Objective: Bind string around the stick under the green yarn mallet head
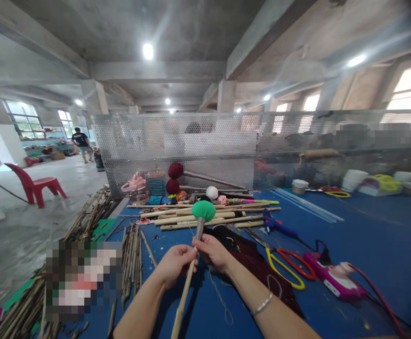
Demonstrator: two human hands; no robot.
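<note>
Holds a slim tan bamboo stick (183,301) in both hands above a blue tabletop (375,226), with a rounded bright-green head (203,212) at the stick's far end. Has the left hand (176,264) closed in a pinch on the stick just below its tapered grey neck (199,228), and the right hand (213,252) gripping at the lower end of that neck. Wears a silver-coloured bracelet (262,304) on the right wrist. Has, to the right of the stick, a crumpled dark maroon cloth (258,263), metal scissors with red and yellow handles (269,248) and a blue glue gun (279,226); to its left, thin brown twigs (131,263); beyond it, pale wooden rods (177,219) lying crosswise.
</note>
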